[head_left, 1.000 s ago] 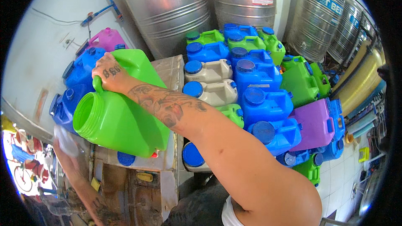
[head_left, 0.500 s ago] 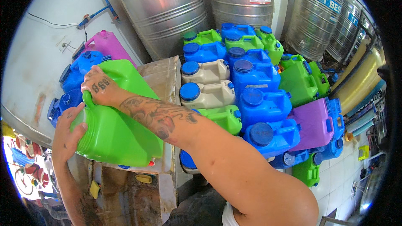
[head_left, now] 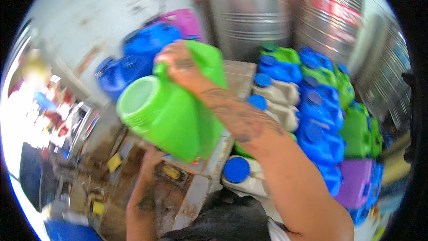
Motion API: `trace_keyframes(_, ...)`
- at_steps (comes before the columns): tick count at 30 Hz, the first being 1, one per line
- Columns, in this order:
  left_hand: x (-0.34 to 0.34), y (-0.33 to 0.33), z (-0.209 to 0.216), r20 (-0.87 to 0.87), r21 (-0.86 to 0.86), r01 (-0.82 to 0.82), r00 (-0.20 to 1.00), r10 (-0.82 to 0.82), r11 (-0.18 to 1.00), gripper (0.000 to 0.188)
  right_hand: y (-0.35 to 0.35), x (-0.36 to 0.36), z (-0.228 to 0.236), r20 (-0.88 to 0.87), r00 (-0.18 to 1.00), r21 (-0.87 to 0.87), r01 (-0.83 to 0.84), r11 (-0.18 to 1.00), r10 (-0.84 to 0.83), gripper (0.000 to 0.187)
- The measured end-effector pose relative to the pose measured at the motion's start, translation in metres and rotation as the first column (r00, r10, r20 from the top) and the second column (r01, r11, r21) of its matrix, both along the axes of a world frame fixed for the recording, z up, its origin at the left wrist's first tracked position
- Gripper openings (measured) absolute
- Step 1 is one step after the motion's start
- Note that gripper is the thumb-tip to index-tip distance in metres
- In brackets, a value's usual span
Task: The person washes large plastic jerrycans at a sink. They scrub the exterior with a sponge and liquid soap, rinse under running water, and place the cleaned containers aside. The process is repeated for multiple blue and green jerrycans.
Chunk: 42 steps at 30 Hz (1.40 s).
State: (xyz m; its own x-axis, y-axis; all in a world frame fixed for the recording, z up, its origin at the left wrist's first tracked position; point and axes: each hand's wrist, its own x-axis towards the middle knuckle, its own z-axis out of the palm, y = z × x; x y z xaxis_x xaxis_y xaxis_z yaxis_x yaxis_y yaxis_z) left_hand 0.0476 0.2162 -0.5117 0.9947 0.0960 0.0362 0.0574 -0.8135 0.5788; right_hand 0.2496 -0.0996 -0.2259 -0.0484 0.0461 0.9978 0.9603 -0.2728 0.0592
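Observation:
My right hand [head_left: 180,64] is wrapped round the handle of a large bright green plastic jug [head_left: 178,125]. Tilted on its side, the jug has its wide uncapped mouth [head_left: 139,98] toward the left. It lies at the tiled ledge [head_left: 236,73], though its contact with the ledge is mostly hidden. A small red piece shows at the jug's lower corner. My left hand [head_left: 152,154] is low, just below the jug and beside a small blue thing on the ledge edge. Blur and the jug hide its fingers, so what it holds cannot be made out.
Blue jugs [head_left: 127,71] and a pink jug [head_left: 185,22] stand by the wall behind. Rows of blue, green, beige and purple jugs [head_left: 354,180] fill the right. Steel tanks [head_left: 249,13] rise at the back. Yellow sponges [head_left: 114,163] lie in the low wet area at left.
My view has swung left. My left hand has left the jug's mouth and dropped below it. The right hand keeps its hold on the handle, and the mouth is now uncovered.

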Motion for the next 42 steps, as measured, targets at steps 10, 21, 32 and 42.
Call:
trace_keyframes(10, -0.008, -0.059, 0.013, -0.049, 0.450, -0.061, 0.994, 0.093, 0.891, 0.101, -0.031, -0.028, 0.017, -0.200, 0.972, -0.238, 0.071, 0.969, -0.121, 0.011)
trace_keyframes(21, -0.009, -0.114, 0.327, 0.395, -0.683, 0.069, 0.873, 0.287, 0.727, 0.067, -0.028, -0.022, 0.019, -0.165, 0.972, -0.273, 0.118, 0.955, -0.168, 0.010)
trace_keyframes(32, -0.006, -0.195, 0.390, 0.109, 0.493, 0.035, 0.989, -0.101, 0.869, 0.077, -0.011, -0.037, 0.018, -0.159, 0.963, -0.333, 0.156, 0.930, -0.219, 0.014)
trace_keyframes(42, 0.029, -0.176, 0.411, -0.114, 0.399, 0.549, 0.824, -0.554, 0.734, 0.071, -0.011, -0.005, 0.009, 0.121, 0.984, -0.220, 0.156, 0.963, -0.132, 0.019)
